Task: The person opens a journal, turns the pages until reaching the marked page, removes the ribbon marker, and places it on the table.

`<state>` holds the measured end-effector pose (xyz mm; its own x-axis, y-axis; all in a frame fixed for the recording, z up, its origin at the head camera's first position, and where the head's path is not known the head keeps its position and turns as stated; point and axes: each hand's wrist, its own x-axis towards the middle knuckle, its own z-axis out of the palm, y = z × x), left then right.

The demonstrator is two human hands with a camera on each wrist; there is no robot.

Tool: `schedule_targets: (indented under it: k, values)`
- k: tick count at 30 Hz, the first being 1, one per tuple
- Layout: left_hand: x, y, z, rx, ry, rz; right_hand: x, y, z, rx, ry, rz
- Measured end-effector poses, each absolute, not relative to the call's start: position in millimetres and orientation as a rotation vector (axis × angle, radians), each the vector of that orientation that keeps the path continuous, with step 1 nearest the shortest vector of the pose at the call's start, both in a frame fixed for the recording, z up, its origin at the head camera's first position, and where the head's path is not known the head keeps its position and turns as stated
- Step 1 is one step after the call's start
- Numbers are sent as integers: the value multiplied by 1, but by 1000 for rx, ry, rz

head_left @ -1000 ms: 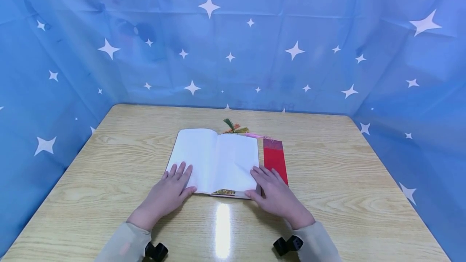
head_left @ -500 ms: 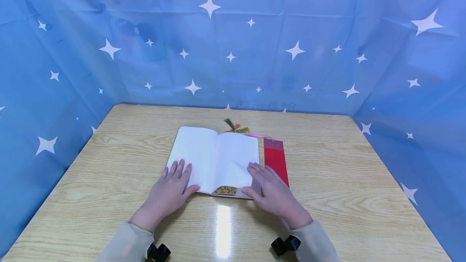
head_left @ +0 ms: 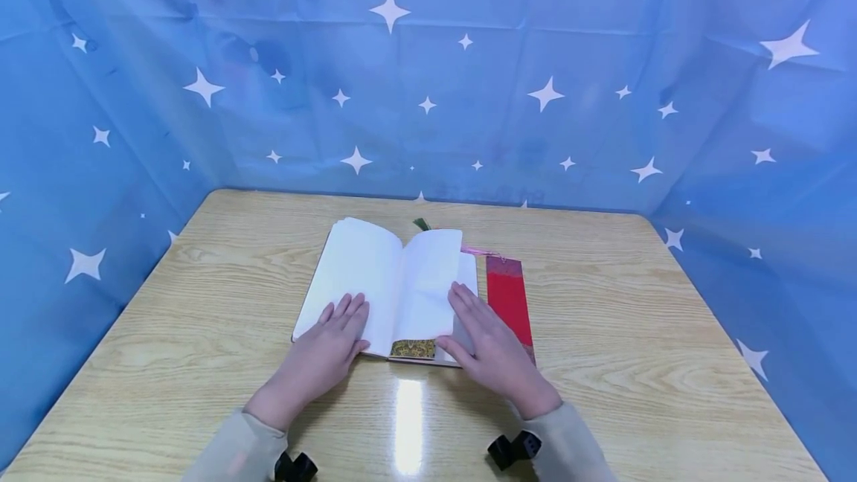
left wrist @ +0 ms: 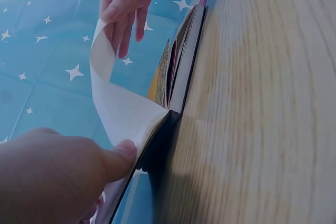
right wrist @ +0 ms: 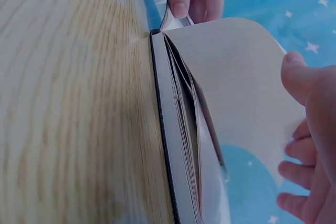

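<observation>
An open notebook (head_left: 361,266) with blank white pages lies on the table. My left hand (head_left: 320,355) rests on the left page with fingers extended, its thumb (left wrist: 123,156) pressing near the lower edge. On the other side, my right hand (head_left: 492,341) pinches the outer edge of a raised page (head_left: 428,281), which curves up from the spine in the left wrist view. Beneath that page shows a gold-brown patterned piece (head_left: 413,349), perhaps a bookmark. A red bookmark (head_left: 509,296) with a pink cord (head_left: 478,251) lies right of the notebook, partly hidden by my right hand.
The wood-grain table (head_left: 643,318) extends on both sides of the notebook. A green tassel (head_left: 422,224) pokes out behind it. A blue curtain with white stars (head_left: 428,73) hangs around the table's back and sides.
The right-hand page has risen and moved leftward with my right hand, baring more of the patterned piece. It now hides most of the tassels. My left hand has shifted slightly right.
</observation>
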<state>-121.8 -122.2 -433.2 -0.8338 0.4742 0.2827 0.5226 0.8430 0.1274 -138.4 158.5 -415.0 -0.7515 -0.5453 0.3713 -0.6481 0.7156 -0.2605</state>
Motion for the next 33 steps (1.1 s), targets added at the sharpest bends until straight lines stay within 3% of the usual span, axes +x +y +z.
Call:
schedule_targets:
  k: [33]
  values:
    - [-126, -103, -432, -596, -2731, -240, -144, 144, -413, 1052, -2551, 543]
